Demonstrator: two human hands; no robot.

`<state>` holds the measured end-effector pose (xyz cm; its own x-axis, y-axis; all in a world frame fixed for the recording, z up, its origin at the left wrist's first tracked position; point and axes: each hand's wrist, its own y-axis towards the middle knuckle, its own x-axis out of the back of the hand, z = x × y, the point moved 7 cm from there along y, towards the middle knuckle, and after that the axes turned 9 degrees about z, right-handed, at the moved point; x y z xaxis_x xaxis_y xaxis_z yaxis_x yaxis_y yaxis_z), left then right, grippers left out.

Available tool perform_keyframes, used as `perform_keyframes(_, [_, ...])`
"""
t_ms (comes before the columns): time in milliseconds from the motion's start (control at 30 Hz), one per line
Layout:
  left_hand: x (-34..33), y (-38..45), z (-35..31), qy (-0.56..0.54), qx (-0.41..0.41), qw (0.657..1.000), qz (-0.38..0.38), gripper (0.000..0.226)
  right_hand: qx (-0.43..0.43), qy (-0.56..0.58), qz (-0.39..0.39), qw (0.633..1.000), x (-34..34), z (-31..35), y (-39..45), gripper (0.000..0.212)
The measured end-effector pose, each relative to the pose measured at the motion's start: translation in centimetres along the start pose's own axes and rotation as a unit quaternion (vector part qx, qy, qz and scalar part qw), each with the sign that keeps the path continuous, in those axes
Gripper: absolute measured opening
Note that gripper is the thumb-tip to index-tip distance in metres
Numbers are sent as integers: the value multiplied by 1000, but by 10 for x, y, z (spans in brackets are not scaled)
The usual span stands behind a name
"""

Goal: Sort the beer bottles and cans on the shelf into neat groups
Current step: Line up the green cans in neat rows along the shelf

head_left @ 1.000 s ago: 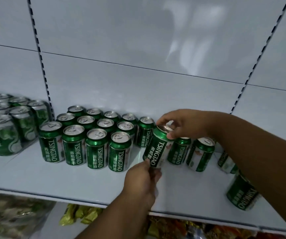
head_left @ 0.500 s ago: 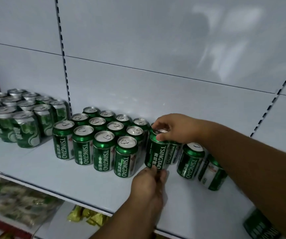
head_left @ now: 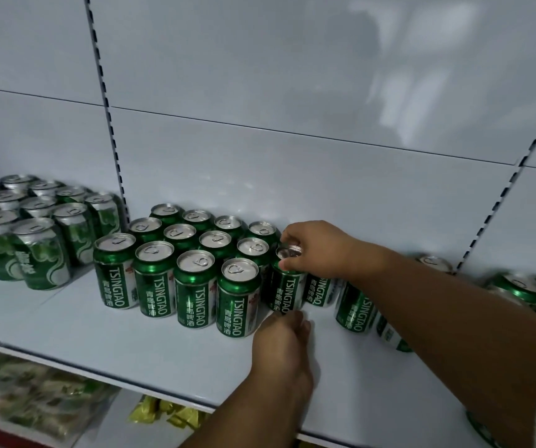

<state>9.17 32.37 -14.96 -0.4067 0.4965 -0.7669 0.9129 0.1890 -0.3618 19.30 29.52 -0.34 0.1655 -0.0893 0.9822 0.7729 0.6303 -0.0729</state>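
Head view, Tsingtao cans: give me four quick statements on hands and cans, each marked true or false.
1. The right hand grips the top of a Tsingtao can. True.
2. That can lies on its side. False: it stands upright on the shelf.
3. The left hand holds a bottle. False: its fingertips are at the can's base; no bottle shows.
4. The sorted Tsingtao block stands left of the gripped can. True.

Packaged snacks (head_left: 31,402) and yellow packets (head_left: 166,412) (blurred) lie below.
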Motion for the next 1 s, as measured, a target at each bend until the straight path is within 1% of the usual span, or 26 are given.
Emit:
perform_keyframes(67, [2, 0, 0, 1, 0, 1000, 5, 18, -3, 28, -9, 1000, 3, -2, -5, 48])
perform_keyframes(167, [2, 0, 1, 20, -1, 1000, 23, 22, -38, 23, -71, 997, 21, -21, -17, 34])
perform_keyframes(200, [1, 0, 2, 28, 2, 999, 31, 25, -57, 8, -67, 996, 23, -30, -20, 35])
perform_keyframes(267, [-1, 0, 6, 38, 12, 998, 44, 30, -97, -14, -16, 995, 17, -46, -26, 43])
perform_keyframes(333, [-4, 0, 8, 47, 21, 997, 56, 30, -107, -19, 19, 994, 5, -55, -29, 40])
perform_keyframes(367, [-6, 0, 8, 49, 24, 997, 60, 30, -106, -14, 15, 994, 2, -57, -30, 36])
perform_keyframes(467, [-9, -2, 14, 48, 40, 996, 63, 31, -105, 21, -31, 994, 3, -61, -37, 34])
perform_keyframes(567, [-13, -4, 21, 54, 49, 995, 70, 37, -99, 53, -61, 992, 10, -66, -47, 33])
perform_keyframes(667, [-26, -2, 20, 71, 29, 994, 78, 43, -78, 87, -113, 987, 37, -67, -61, 28])
perform_keyframes(733, [-37, -5, 16, 84, 7, 993, 82, 40, -64, 131, -147, 978, 61, -66, -73, 25])
perform_keyframes(767, [-44, -6, 14, 88, -4, 992, 90, 35, -54, 151, -155, 975, 71, -64, -78, 25])
perform_keyframes(833, [-60, -10, 9, 91, -28, 989, 116, 22, -28, 180, -150, 972, 85, -59, -86, 29])
perform_keyframes(867, [-66, -12, 7, 84, -43, 988, 124, 20, -14, 185, -138, 973, 88, -55, -88, 32])
perform_keyframes(933, [-70, -16, 3, 57, -70, 988, 123, 17, 12, 183, -96, 978, 88, -46, -91, 40])
perform_keyframes(1000, [-66, -23, 3, 31, -79, 990, 109, 16, 34, 176, -50, 983, 82, -40, -92, 44])
